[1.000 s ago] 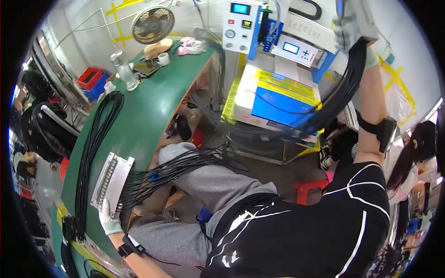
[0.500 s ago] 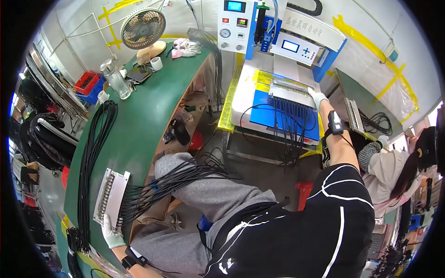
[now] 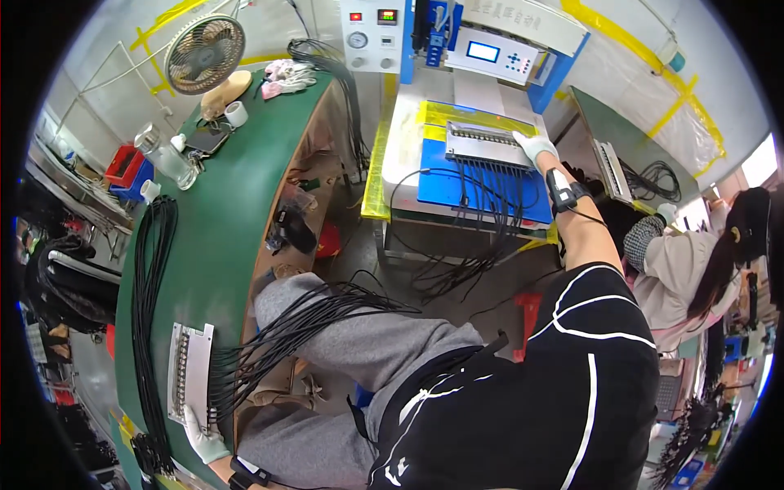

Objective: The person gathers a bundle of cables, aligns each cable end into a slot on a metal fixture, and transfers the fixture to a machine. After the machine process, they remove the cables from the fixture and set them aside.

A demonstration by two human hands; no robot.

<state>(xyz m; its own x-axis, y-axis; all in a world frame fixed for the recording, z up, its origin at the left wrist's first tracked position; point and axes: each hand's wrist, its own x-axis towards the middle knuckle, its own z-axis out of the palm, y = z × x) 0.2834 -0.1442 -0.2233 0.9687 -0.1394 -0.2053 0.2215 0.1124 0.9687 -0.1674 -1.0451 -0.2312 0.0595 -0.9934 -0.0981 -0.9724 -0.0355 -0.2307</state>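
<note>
My left hand (image 3: 207, 443), in a white glove, grips the lower end of a silver metal fixture bar (image 3: 194, 371) lying on the green table. A row of small connectors runs along that bar, and black cables (image 3: 269, 351) trail from its right side across my grey-trousered leg. My right arm is stretched far forward. Its gloved right hand (image 3: 535, 149) holds the right end of a second silver fixture bar (image 3: 486, 149) on the machine's bed, by a blue plate (image 3: 441, 181). Black cables (image 3: 490, 196) hang from this bar over the bed's front edge. Both hands' fingers are partly hidden.
A blue-and-white benchtop machine (image 3: 490, 55) stands behind the bed. The green table (image 3: 237, 212) carries a cable bundle (image 3: 151, 269), a glass bottle (image 3: 167, 159) and a fan (image 3: 204, 53). On the right, another person (image 3: 686, 265) sits near a side bench with a similar bar (image 3: 611, 170).
The whole view has shifted, moving the machine up and left in the picture. The bar under my right hand now lies flatter, its connector row showing more clearly. My left hand keeps its hold.
</note>
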